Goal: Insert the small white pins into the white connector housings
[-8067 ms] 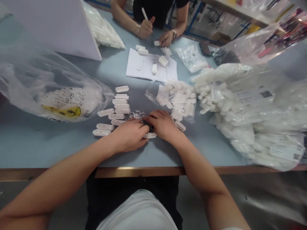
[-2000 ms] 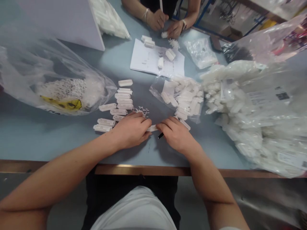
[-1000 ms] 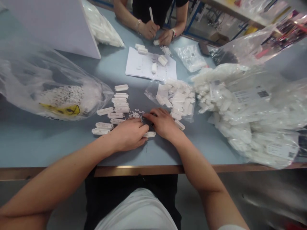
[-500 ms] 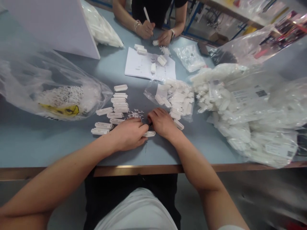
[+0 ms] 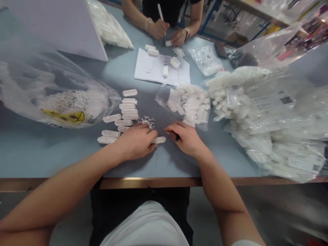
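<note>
My left hand (image 5: 139, 141) is closed on one end of a white slotted plastic strip (image 5: 160, 139), its fingers bent around it on the table. A short way to the right, my right hand (image 5: 186, 138) has its fingers curled together around a slim tool with a black end (image 5: 177, 137); most of the tool is hidden, so its kind is unclear. Just beyond my left fingers lies a scatter of tiny white pieces (image 5: 147, 121). More white plastic strips (image 5: 128, 111) lie in rough rows to the left of that scatter.
An opened bag of white parts (image 5: 197, 106) lies beyond my right hand. Large clear bags stand left (image 5: 64, 106) and right (image 5: 269, 112). Across the table, a co-worker's hands (image 5: 160, 30) hold a pen and a white part near a paper sheet (image 5: 146, 70).
My right hand has moved right, away from the white plastic strip, with the black-ended tool still in it. My left hand has stayed on the strip. The view has shifted slightly.
</note>
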The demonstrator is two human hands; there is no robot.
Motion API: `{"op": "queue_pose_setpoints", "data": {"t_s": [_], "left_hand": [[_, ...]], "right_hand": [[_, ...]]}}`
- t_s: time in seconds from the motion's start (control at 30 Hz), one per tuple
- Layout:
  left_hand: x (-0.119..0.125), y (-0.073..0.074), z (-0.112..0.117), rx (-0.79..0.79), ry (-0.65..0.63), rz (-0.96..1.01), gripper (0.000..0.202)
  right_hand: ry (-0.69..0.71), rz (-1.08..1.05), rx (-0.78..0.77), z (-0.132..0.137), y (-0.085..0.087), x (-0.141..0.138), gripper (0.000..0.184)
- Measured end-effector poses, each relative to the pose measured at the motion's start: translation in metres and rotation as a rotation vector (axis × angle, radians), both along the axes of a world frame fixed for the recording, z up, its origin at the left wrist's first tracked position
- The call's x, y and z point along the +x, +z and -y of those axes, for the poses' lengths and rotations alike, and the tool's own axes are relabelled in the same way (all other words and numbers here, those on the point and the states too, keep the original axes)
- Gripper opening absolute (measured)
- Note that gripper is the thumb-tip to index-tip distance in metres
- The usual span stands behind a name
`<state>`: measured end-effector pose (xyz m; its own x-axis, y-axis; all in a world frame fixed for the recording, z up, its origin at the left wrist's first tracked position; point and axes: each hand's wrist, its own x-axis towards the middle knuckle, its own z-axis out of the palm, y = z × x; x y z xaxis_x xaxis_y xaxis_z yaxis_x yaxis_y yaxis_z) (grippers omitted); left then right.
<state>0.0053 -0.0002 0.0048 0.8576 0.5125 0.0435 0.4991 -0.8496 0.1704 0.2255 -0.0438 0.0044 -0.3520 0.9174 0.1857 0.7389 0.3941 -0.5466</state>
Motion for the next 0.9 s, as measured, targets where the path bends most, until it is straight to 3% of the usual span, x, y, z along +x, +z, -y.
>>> {"op": "queue_pose_setpoints", "data": {"t_s": [0.23,0.63,0.9], "left_hand": [[-0.0006,-0.0022,-0.0001,0.000,0.006,0.014,0.020],[0.0010,-0.0030,0.0007,0.009,-0.014,0.023,0.020],[0.0005,-0.0031,0.0020,0.032,-0.030,0.031,0.020]], "right_hand": [[0.077,-0.012,-0.083,0.0026,0.0001,0.0011,0.024],[0.038,-0.115,-0.171,-0.0026,-0.0027,-0.0055,0.016],[0.046,-0.124,-0.232,-0.0030,0.0021,-0.0061,0.021]]}}
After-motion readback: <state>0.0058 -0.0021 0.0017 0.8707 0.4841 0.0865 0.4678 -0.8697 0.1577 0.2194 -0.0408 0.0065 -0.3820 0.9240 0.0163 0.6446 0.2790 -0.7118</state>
